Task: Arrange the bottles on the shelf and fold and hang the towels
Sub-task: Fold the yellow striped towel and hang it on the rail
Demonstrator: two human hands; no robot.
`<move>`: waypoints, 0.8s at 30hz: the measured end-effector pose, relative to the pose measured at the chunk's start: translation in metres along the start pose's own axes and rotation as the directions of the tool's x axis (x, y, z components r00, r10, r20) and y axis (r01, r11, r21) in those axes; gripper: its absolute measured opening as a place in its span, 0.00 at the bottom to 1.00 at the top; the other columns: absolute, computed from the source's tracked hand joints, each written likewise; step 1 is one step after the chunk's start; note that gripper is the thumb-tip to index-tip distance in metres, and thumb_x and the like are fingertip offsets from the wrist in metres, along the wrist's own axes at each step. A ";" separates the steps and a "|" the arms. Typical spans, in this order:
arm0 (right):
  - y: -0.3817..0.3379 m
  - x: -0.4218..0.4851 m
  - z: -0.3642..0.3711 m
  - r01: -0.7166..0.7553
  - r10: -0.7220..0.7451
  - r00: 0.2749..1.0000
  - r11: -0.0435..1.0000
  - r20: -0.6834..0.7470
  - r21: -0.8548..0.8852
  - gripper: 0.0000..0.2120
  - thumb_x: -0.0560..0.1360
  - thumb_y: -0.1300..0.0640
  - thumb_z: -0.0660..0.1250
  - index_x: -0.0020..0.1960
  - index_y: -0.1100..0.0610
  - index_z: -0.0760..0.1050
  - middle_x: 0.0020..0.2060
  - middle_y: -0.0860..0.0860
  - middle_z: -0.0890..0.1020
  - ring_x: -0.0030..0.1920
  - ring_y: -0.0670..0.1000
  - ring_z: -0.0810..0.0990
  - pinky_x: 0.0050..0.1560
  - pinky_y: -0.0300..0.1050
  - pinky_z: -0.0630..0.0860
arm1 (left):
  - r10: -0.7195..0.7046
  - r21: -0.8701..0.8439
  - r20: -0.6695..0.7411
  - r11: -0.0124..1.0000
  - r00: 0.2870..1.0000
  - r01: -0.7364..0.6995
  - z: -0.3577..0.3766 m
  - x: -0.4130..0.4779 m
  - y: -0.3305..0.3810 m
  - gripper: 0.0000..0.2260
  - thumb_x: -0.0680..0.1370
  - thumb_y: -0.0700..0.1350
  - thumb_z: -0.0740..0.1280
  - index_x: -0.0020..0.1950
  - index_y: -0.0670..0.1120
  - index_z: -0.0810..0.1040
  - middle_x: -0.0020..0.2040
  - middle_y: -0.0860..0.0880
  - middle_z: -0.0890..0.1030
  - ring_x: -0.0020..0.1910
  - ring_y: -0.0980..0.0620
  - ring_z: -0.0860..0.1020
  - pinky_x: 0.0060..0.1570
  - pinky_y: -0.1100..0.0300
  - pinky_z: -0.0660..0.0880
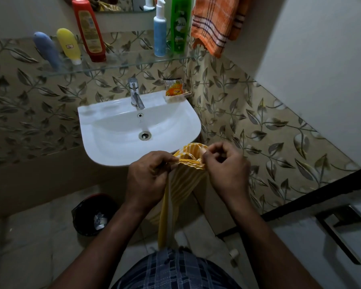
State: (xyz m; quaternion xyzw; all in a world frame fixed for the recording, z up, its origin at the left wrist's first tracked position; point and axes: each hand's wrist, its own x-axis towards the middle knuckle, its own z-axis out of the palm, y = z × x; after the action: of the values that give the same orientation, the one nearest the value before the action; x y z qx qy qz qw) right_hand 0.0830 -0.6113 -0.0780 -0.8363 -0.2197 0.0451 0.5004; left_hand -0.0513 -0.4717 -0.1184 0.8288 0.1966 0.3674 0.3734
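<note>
A yellow-and-white striped cloth towel [183,178] hangs in front of the person, just off the front rim of the white ceramic sink [113,130]. The left hand [148,176] pinches the bunched top edge of the towel at one side. The right hand [225,165] pinches it at the other, with its fingers curled. The fingertips of both hands are partly buried in the folds. The towel's lower end drops out of sight behind the person's blue checked garment [175,270].

Above the sink, a glass shelf [133,64] carries five bottles. On the left are a grey-blue plastic bottle [47,51], a yellow plastic bottle [68,45] and a red plastic bottle [89,30]. On the right stand a white-and-blue pump bottle [160,32] and a green plastic bottle [180,24]. The top frame edge cuts the red and green bottles, and their labels are too blurred to read in full. A wide gap on the shelf separates the red bottle from the pump bottle.

An orange striped cloth towel [213,26] hangs beside the green bottle. Its upper part is cut off, so what holds it cannot be seen.

A black waste bin [92,215] stands on the floor below the sink, well apart from the hands. A dark metal bar [300,197] slants across the right side, near the right forearm.
</note>
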 end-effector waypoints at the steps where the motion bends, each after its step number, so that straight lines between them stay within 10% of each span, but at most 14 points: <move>1: 0.004 0.009 -0.005 0.119 -0.127 0.991 0.980 -0.042 -0.161 0.05 0.75 0.52 0.76 0.45 0.50 0.80 0.37 0.44 0.84 0.38 0.43 0.82 0.39 0.43 0.80 | 0.006 -0.007 0.005 1.000 1.000 -0.006 0.000 0.000 0.000 0.07 0.75 0.37 0.76 0.52 0.44 0.87 0.49 0.52 0.87 0.49 0.60 0.83 0.50 0.68 0.78; 9: 0.004 0.036 0.020 0.310 -0.044 0.884 0.801 0.466 -0.512 0.17 0.69 0.46 0.75 0.49 0.47 0.70 0.44 0.46 0.76 0.43 0.51 0.77 0.37 0.49 0.74 | 0.126 0.025 0.138 0.991 0.982 -0.130 0.003 0.002 0.010 0.10 0.76 0.50 0.72 0.52 0.47 0.87 0.51 0.53 0.86 0.48 0.58 0.83 0.47 0.67 0.78; 17: 0.018 0.053 0.002 0.044 0.148 0.930 0.863 0.336 -0.502 0.09 0.69 0.62 0.70 0.43 0.50 0.73 0.39 0.50 0.80 0.40 0.53 0.79 0.37 0.49 0.75 | 0.146 0.198 0.207 0.962 0.967 -0.187 -0.011 0.003 -0.010 0.08 0.74 0.39 0.78 0.52 0.47 0.87 0.52 0.51 0.85 0.50 0.57 0.80 0.52 0.76 0.71; 24: 0.024 0.066 0.010 0.141 0.145 0.857 0.857 0.495 -0.496 0.11 0.70 0.66 0.70 0.43 0.51 0.75 0.41 0.50 0.81 0.43 0.53 0.80 0.40 0.53 0.79 | 0.143 0.183 0.275 0.963 0.951 -0.197 -0.016 0.006 -0.031 0.07 0.75 0.39 0.76 0.52 0.47 0.86 0.53 0.50 0.85 0.50 0.51 0.83 0.47 0.62 0.79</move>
State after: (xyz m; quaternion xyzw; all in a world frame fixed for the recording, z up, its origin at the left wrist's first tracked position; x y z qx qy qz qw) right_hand 0.1475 -0.5857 -0.0940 -0.8961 -0.3484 0.2074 0.1807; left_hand -0.0609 -0.4409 -0.1325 0.9181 0.1108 0.2640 0.2740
